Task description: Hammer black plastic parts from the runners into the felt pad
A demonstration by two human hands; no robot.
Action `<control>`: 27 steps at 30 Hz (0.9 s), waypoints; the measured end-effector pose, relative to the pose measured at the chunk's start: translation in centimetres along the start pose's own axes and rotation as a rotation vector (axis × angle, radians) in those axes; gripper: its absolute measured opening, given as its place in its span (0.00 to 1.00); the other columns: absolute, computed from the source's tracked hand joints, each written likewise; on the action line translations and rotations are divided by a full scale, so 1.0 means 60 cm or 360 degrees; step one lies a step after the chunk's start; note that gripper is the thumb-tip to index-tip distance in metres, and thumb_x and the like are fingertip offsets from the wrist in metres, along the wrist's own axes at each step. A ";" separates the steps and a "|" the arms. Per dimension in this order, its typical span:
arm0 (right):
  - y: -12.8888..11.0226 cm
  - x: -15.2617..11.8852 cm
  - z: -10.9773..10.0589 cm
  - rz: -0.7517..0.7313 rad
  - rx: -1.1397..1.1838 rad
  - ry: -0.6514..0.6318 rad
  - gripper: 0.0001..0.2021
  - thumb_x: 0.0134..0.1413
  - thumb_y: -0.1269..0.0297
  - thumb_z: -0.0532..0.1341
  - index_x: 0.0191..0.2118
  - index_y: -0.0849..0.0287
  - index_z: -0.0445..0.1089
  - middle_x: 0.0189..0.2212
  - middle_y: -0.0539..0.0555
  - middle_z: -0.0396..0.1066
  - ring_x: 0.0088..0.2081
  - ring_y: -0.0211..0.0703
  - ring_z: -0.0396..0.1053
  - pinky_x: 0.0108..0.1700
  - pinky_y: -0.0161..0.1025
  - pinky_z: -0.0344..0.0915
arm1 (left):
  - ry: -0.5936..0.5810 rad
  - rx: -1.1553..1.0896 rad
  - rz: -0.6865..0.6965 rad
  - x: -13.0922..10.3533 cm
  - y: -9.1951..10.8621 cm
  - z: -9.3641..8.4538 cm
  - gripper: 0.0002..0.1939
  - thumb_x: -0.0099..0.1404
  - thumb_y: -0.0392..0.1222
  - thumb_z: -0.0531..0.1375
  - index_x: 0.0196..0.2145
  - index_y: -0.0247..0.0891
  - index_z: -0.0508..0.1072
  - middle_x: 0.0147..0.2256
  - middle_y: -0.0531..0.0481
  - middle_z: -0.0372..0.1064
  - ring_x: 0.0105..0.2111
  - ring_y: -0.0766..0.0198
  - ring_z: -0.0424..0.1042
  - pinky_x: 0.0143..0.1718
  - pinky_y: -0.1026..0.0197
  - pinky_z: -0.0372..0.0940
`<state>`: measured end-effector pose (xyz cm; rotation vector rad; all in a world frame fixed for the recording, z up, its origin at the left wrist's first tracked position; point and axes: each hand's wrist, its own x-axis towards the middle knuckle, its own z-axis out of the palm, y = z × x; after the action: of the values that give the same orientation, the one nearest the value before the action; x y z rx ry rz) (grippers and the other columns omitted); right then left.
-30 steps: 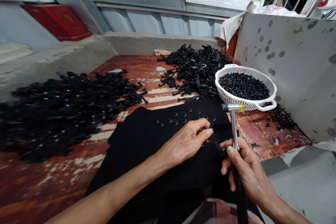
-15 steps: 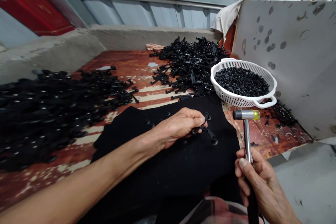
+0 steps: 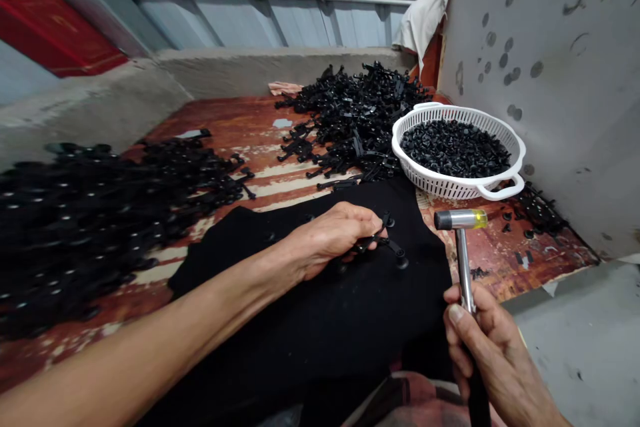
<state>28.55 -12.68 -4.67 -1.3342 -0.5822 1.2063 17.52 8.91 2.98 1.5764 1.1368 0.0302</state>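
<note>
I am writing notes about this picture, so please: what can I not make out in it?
Head view:
Black part: middle hidden by the left hand.
Hammer: grip's end cut off by the bottom edge.
Left pile: cut off by the left edge, blurred.
Pieces in the basket: too small and heaped to count.

The hammer (image 3: 464, 263) has a shiny metal shank, a dull black face and a translucent yellow one, plastic by its look. The held black piece (image 3: 391, 245) looks like smooth plastic, as do the glossy parts (image 3: 455, 150) in the white plastic basket (image 3: 435, 183). The cloth (image 3: 320, 327) is matt. The table (image 3: 235, 118) looks like wood, worn and scuffed; the ledge (image 3: 225, 75) is rough, like concrete; the wall (image 3: 225, 17) is ribbed metal.
</note>
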 end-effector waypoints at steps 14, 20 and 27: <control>0.000 0.002 -0.002 0.0109 -0.0018 -0.0081 0.15 0.63 0.48 0.56 0.46 0.53 0.60 0.22 0.41 0.59 0.17 0.27 0.50 0.18 0.26 0.57 | 0.0027 0.0149 0.0016 -0.004 0.006 0.006 0.15 0.51 0.50 0.55 0.25 0.35 0.70 0.20 0.55 0.62 0.21 0.69 0.56 0.21 0.67 0.50; -0.016 0.004 -0.011 -0.0014 -0.0432 0.0026 0.20 0.66 0.52 0.52 0.59 0.52 0.60 0.31 0.50 0.68 0.21 0.34 0.62 0.19 0.31 0.65 | 0.0047 0.0230 0.0055 -0.003 0.005 0.008 0.13 0.53 0.48 0.55 0.23 0.35 0.71 0.19 0.54 0.61 0.21 0.68 0.56 0.21 0.67 0.49; -0.068 0.051 -0.009 -0.1323 -0.1432 0.0048 0.32 0.64 0.77 0.49 0.70 0.50 0.46 0.67 0.57 0.56 0.66 0.45 0.54 0.65 0.49 0.56 | 0.0021 0.0204 0.0077 0.005 -0.006 0.008 0.11 0.54 0.44 0.56 0.20 0.36 0.70 0.16 0.54 0.60 0.16 0.70 0.52 0.18 0.66 0.46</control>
<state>31.39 -9.39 -1.94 -1.5511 -1.5816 0.2017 17.72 8.75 2.36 1.7192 1.1296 -0.0002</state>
